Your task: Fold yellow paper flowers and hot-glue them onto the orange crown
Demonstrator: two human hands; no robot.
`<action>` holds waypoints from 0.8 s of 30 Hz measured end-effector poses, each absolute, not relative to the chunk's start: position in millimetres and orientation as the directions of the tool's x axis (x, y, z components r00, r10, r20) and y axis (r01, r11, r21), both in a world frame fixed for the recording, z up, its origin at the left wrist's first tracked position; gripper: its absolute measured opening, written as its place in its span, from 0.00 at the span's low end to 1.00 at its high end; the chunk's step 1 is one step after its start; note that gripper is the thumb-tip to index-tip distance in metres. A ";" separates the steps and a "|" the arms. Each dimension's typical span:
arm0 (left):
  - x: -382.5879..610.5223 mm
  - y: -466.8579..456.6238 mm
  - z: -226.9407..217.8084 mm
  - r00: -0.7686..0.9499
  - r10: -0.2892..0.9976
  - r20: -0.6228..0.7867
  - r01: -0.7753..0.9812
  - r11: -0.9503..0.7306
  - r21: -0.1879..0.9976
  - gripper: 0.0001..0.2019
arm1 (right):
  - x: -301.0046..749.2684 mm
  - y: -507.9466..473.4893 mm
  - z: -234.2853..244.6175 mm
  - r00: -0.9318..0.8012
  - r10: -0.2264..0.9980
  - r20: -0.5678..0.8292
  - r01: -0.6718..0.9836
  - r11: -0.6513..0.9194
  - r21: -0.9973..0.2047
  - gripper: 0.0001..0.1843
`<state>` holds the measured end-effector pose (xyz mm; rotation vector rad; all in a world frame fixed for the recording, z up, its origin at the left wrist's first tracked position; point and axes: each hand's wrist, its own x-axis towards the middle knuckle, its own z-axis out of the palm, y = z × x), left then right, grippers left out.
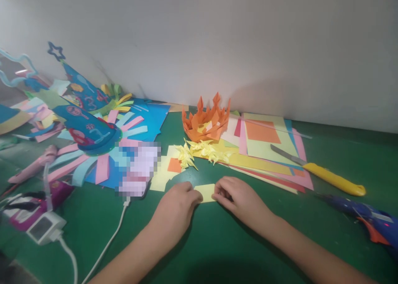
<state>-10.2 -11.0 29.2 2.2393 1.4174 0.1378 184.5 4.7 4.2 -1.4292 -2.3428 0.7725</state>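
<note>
A small yellow paper piece (206, 192) lies on the green table (217, 242), held between my two hands. My left hand (175, 207) pinches its left end and my right hand (238, 197) pinches its right end, fingers curled over the edge. Just beyond them lie several small folded yellow paper shapes (202, 151) and an orange paper crown (207, 120).
A stack of coloured paper sheets (267, 151) lies at right with a yellow-handled knife (329, 177) on it. A blue glue gun (370, 224) is at far right. Blue and pink paper crafts (90, 130), a pink glue gun (34, 163), a white charger (46, 228) and cable are at left.
</note>
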 end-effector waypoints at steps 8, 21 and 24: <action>-7.6 -14.4 27.7 0.569 0.807 -0.157 0.772 -0.459 0.439 0.17 | 184.4 6.4 4.4 -0.458 0.888 -0.042 0.731 0.349 -0.587 0.08; -0.6 -17.0 35.9 0.600 0.775 -0.200 0.793 -0.541 0.281 0.13 | 183.6 5.9 6.7 -0.468 0.884 -0.025 0.711 0.359 -0.605 0.07; 3.3 -18.0 29.5 0.645 0.754 -0.124 0.744 -0.583 0.325 0.12 | 184.2 6.3 5.0 -0.465 0.885 -0.019 0.713 0.362 -0.601 0.06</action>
